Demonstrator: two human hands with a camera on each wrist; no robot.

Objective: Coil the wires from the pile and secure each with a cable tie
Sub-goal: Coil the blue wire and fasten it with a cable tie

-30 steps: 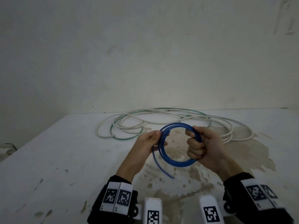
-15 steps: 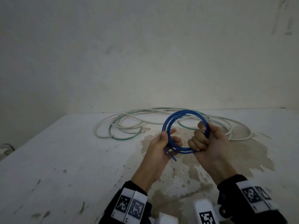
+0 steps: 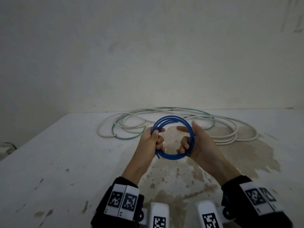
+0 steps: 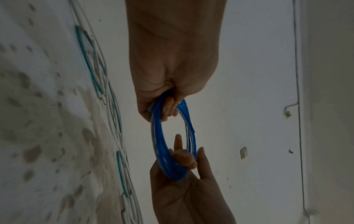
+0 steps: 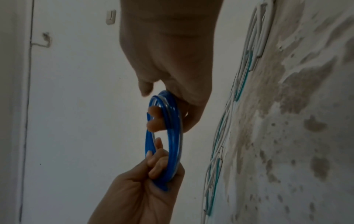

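Head view: your left hand (image 3: 152,140) grips the left side of the blue wire coil (image 3: 172,137), fingers curled round the loops. Your right hand (image 3: 195,143) holds the right side, lower fingers hooked through, index and thumb extended. Coil is held above the stained table (image 3: 65,162). Risk: right grip looks loose, loops could spring apart. White and green wires (image 3: 222,129) lie piled behind; no cable tie visible

Both hands, left hand (image 4: 172,72) and right hand (image 4: 184,189), grip blue wire coil (image 4: 159,141).
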